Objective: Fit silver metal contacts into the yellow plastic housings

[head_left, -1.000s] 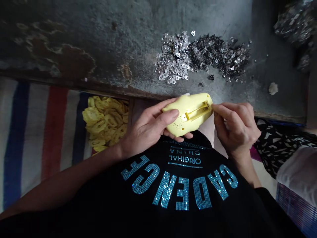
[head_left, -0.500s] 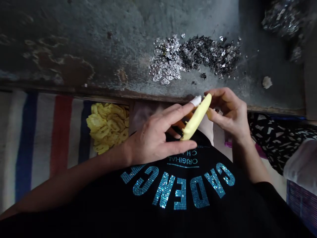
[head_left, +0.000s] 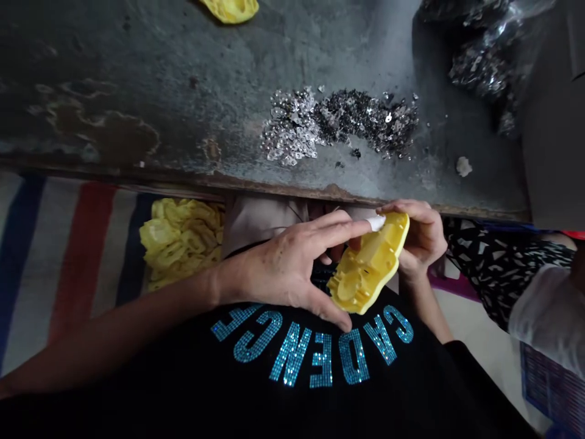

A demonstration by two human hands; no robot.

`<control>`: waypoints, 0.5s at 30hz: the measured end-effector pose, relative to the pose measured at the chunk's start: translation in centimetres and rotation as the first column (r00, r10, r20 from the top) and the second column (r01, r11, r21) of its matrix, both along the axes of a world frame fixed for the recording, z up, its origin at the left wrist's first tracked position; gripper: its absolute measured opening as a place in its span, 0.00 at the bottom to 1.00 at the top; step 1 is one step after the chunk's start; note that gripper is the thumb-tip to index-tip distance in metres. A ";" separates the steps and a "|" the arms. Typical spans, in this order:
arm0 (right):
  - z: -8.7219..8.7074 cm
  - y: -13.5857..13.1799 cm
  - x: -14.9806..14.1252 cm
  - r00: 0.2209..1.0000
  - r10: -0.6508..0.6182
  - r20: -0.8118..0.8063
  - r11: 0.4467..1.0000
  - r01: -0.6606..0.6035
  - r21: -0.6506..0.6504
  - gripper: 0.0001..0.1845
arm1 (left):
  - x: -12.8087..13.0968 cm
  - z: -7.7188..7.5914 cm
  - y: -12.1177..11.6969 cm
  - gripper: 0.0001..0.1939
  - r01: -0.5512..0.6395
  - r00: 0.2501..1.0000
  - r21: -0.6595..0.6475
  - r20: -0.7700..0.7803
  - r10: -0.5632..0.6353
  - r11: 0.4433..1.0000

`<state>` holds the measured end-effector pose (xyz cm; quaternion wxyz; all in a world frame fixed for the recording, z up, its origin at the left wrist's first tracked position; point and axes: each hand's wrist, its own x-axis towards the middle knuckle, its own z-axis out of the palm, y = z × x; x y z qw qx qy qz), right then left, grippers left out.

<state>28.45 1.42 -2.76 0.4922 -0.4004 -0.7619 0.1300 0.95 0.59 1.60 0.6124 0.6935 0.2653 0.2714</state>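
Observation:
A yellow plastic moulded shell (head_left: pixel 369 262) is tilted in front of my chest, its inner ribs and posts showing. My left hand (head_left: pixel 292 259) holds its left side, with the thumb below and the fingers at the upper side; one fingertip has a white wrap. At the upper right end my right hand (head_left: pixel 418 235) grips the shell, some of its fingers hidden behind it. Beyond the shell, small shiny metal pieces (head_left: pixel 292 125) lie in a pile on the worn metal table (head_left: pixel 219 73), next to a pile of darker ones (head_left: pixel 361 116).
Many yellow plastic parts (head_left: pixel 183 241) are heaped below the table at left, by a striped sheet (head_left: pixel 82 250). Another yellow piece (head_left: pixel 233 9) lies at the table's far side. Clear bags of metal bits (head_left: pixel 479 67) are at back right. Another person's patterned clothing (head_left: pixel 498 262) shows at right.
The shell has turned from edge-on, so its hollow inner side now shows, and both hands have moved lower in view with it. The view has shifted, bringing in the yellow piece at the top.

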 end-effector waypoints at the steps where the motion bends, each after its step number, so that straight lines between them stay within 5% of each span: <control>1: 0.0 0.1 0.0 1.000 0.009 -0.013 1.000 -0.008 0.014 0.18 | 0.1 0.1 0.0 0.63 0.001 1.000 -0.018 0.006 -0.001 1.000; 7: 0.5 0.1 -0.3 0.999 0.019 -0.030 0.999 -0.018 0.039 0.18 | -0.1 -0.1 0.4 0.67 0.023 0.999 -0.082 0.030 -0.020 0.996; 15: 0.3 -0.1 -0.3 0.998 0.037 -0.050 0.999 -0.037 0.002 0.20 | -0.1 0.2 0.5 0.57 0.037 0.997 -0.088 0.074 -0.031 0.995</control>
